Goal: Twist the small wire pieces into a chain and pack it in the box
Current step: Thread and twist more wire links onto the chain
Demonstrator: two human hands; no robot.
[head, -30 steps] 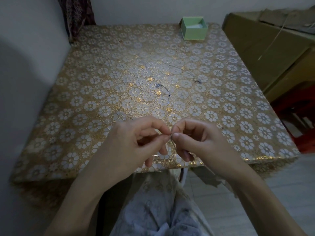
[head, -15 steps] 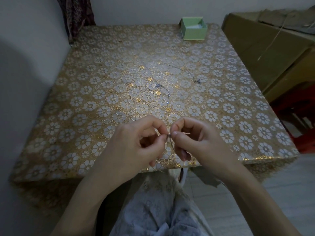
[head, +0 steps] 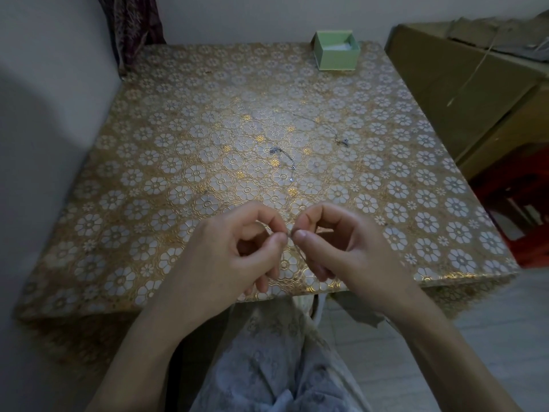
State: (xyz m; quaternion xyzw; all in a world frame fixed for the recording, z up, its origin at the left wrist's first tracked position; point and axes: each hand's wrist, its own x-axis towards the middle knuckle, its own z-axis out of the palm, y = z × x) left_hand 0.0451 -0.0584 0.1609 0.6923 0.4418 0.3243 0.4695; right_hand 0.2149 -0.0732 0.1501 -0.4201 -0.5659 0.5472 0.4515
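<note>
We pinch a thin silvery wire piece [head: 298,250] between thumb and forefinger of both hands, just above the near edge of the table; its free end curves down below our right thumb. Our left hand [head: 237,251] has thumb and forefinger closed on one end, the other fingers curled loosely under. Our right hand [head: 341,245] grips the same way, its fingertips almost touching those of the left. The meeting point is too small for us to tell whether one wire or two are held there.

We judge this to be the twisting step, early in the task. Two more short curved wire pieces lie apart on the gold floral tablecloth [head: 148,173]: one near the middle [head: 283,157], one farther right [head: 326,129]. The small green open box [head: 337,53] stands at the far edge, well apart from our hands.

The next move likely calls for a tight turn of the fingertips to close the link, then a reach forward for the middle piece. Packing is not yet begun.
</note>
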